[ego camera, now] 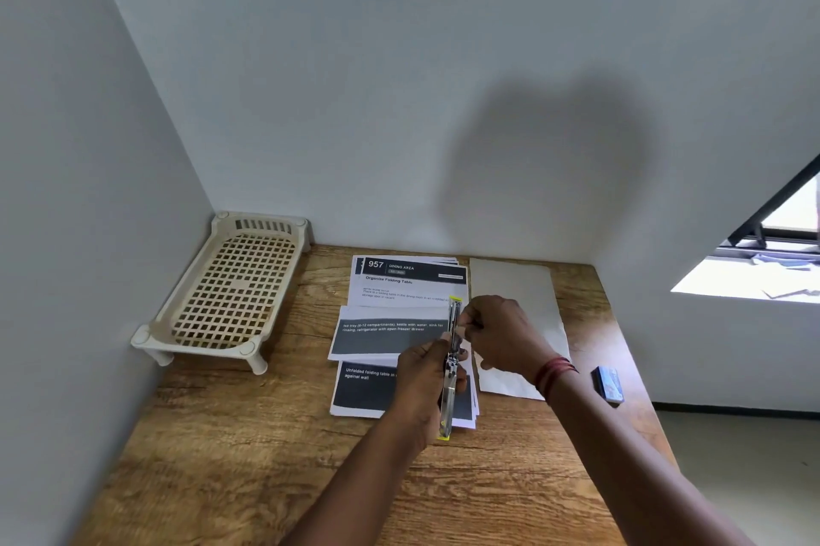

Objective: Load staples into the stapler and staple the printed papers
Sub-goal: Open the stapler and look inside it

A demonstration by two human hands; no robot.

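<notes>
A metal stapler (pixel 451 368) with yellow ends is swung fully open into one long line above the printed papers (pixel 390 306). My left hand (pixel 423 381) grips its middle from the left. My right hand (pixel 497 330) pinches something small at the stapler's upper half; whether it is a strip of staples is too small to tell. The papers lie in a loose stack with dark printed blocks on the wooden table (pixel 275 448). A small blue staple box (pixel 609 384) lies on the table to the right of my right wrist.
A blank white sheet (pixel 510 279) lies right of the printed stack, partly under my right hand. A cream perforated plastic tray (pixel 230 288) on short legs stands in the back left corner. Grey walls close the table at the back and left. The table's right edge drops to the floor.
</notes>
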